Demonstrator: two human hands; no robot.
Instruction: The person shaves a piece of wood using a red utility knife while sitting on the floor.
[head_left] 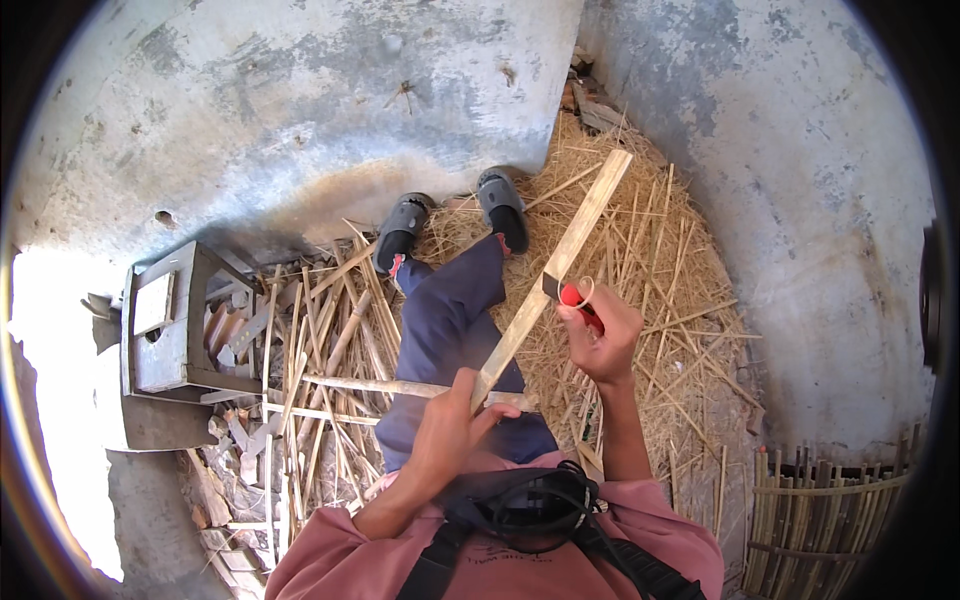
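sitting low and looking down over a pink shirt and black chest straps [540,520], the person is working a long bamboo strip [560,262] that is slanting up and away from the lap toward the wall. the left hand [450,432] is clenching around the strip's lower end, fingers wrapped over it just above the knees. the right hand [600,335] is gripping a red-handled knife [572,295] higher up, and its dark blade is pressing against the strip's edge about midway along. the strip's upper end is pointing free toward the corner where the two walls are meeting.

under the hands, dark blue trousers [450,320] are stretching forward, and a second bamboo stick [400,387] is lying across the thighs, touching the strip's lower end near the left hand. further out, the feet are resting in grey sandals [402,230], toes near the wall.

to the person's left, cut bamboo sticks and splinters [310,340] are lying in a loose heap on the floor, just beside a small grey wooden stool [165,320] tipped on its side. to the right and ahead, thin pale shavings [660,280] are covering the floor in a thick litter up to the wall. at the lower right edge, a woven bamboo basket [810,520] is standing, only partly in view. beyond everything, a stained grey concrete wall [300,100] is closing the scene
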